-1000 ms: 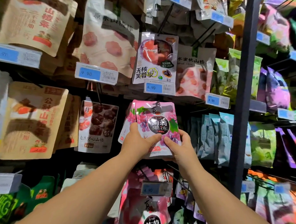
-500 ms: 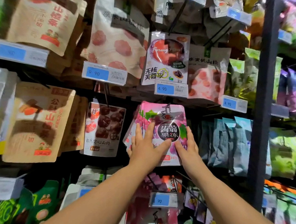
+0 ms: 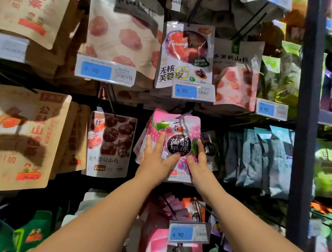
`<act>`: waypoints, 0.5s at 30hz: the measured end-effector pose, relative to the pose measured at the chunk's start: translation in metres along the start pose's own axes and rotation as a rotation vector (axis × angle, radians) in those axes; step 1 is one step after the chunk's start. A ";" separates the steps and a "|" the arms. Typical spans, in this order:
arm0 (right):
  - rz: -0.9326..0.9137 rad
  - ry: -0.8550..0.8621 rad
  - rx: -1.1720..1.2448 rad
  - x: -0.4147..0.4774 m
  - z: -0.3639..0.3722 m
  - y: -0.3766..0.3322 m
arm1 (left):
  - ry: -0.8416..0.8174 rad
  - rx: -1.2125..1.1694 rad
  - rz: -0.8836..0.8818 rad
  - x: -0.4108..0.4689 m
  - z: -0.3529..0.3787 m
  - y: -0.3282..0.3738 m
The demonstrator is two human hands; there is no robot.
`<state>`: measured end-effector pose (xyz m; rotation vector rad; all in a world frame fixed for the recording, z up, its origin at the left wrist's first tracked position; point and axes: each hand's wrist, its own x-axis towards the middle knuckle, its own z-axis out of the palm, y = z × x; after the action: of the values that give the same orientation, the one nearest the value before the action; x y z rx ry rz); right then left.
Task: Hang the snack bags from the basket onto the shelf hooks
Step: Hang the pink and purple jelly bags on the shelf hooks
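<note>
A pink snack bag [image 3: 177, 125] with a black round label hangs at the front of a stack of like bags on a shelf hook [image 3: 184, 114] at mid-height. My left hand [image 3: 157, 160] lies flat on the bag's lower left front, fingers straight and pointing up, thumb across the label's lower edge. My right hand [image 3: 197, 162] rests along the bag's lower right edge, fingers straight, thumb on the front. Neither hand curls round the bag. The basket is out of view.
Other hanging bags crowd all sides: a white hawthorn bag [image 3: 109, 144] on the left, blue-grey bags [image 3: 260, 156] on the right. A 4.90 price tag [image 3: 187, 232] juts out below my wrists. A dark upright post [image 3: 308, 121] stands at the right.
Both hands went from gripping the pink bag's lower corners to lying flat against its front. The bag now hangs back against the stack behind it.
</note>
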<state>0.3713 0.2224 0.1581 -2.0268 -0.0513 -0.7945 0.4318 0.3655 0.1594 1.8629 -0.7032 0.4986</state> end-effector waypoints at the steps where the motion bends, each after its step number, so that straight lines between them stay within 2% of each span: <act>1: 0.008 -0.003 -0.010 0.004 0.002 0.002 | -0.003 0.006 -0.008 0.003 0.000 -0.002; 7: -0.007 -0.014 -0.046 0.021 0.011 0.011 | -0.027 0.035 -0.057 0.021 0.003 -0.014; 15: 0.022 -0.070 -0.209 0.026 0.007 0.012 | -0.028 0.078 -0.088 0.021 0.006 -0.008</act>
<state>0.3998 0.2139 0.1609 -2.2486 0.0156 -0.7402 0.4527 0.3576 0.1645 1.9684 -0.6253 0.4490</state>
